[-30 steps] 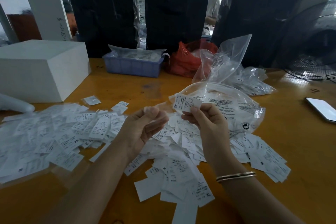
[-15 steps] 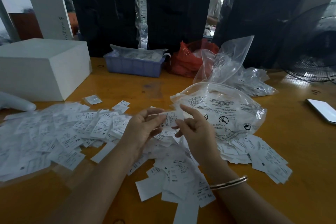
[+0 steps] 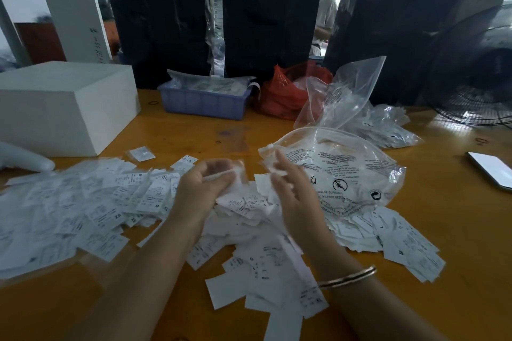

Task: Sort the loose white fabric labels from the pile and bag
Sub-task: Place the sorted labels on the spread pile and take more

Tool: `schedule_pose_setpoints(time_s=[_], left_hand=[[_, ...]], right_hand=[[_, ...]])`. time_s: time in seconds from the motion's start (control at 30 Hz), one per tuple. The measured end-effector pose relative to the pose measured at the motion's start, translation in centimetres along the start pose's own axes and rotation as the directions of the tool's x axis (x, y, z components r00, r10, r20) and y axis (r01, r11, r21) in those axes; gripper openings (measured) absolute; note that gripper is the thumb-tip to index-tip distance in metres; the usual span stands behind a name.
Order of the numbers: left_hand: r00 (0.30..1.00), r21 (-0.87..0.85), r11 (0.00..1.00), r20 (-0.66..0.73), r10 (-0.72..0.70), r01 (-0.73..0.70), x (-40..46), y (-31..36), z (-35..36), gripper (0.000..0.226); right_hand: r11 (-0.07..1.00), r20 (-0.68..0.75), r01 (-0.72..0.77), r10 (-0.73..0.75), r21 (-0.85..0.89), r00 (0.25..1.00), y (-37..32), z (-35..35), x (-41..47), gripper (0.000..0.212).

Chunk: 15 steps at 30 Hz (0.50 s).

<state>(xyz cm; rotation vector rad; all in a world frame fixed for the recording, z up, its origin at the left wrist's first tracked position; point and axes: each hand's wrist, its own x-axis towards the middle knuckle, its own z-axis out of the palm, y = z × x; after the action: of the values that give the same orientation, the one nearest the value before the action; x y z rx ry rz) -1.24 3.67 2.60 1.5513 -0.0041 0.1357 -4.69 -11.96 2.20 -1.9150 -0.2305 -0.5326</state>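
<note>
Size letters XS, M, XL, S and L are printed on the labels (image 3: pixel 155 199). "SUFFOCA" and "IN CRIBS, BEDS" are read on the bag (image 3: pixel 346 171).

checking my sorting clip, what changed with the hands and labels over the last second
The right hand passed its white fabric label across and now hangs open, blurred. The left hand grips the small bunch of labels. The clear printed plastic bag and spread label pile stayed put.
</note>
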Motion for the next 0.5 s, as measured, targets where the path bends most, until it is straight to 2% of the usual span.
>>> schedule_pose_setpoints(time_s=[0.1, 0.2, 0.27, 0.33, 0.4, 0.47, 0.5], left_hand=[[0.952, 0.406, 0.907, -0.216, 0.215, -0.112, 1.0, -0.1, -2.0, 0.025], [0.897, 0.600, 0.790, -0.270, 0.349, -0.127, 1.6, -0.8, -3.2, 0.035], [0.890, 0.690, 0.719, -0.268, 0.368, -0.089, 1.9, -1.3, -3.6, 0.040], [0.884, 0.805, 0.593, -0.272, 0.379, -0.006, 2.1, -1.9, -4.0, 0.044], [0.882, 0.899, 0.430, -0.267, 0.388, 0.084, 2.3, -2.2, -4.3, 0.046], [0.895, 0.928, 0.354, -0.251, 0.368, 0.115, 2.4, -2.4, -4.3, 0.044], [0.904, 0.933, 0.341, -0.243, 0.353, 0.117, 2.4, -2.4, -4.3, 0.042]], right_hand=[[0.991, -0.218, 0.008, -0.038, -0.137, 0.975, 0.5, -2.5, 3.0, 0.034], [0.922, -0.299, -0.015, -0.110, -0.386, 0.948, 2.0, -5.1, 6.3, 0.027], [0.821, -0.256, -0.107, -0.049, -0.561, 0.965, 3.6, -6.8, 8.5, 0.029], [0.619, -0.137, -0.199, 0.147, -0.760, 0.980, 5.6, -8.4, 10.2, 0.032], [0.410, -0.028, -0.194, 0.377, -0.891, 0.926, 6.9, -9.5, 10.9, 0.029], [0.317, 0.036, -0.145, 0.501, -0.937, 0.865, 7.6, -9.7, 10.8, 0.029], [0.310, 0.044, -0.129, 0.494, -0.942, 0.868, 7.7, -9.6, 10.6, 0.027]])
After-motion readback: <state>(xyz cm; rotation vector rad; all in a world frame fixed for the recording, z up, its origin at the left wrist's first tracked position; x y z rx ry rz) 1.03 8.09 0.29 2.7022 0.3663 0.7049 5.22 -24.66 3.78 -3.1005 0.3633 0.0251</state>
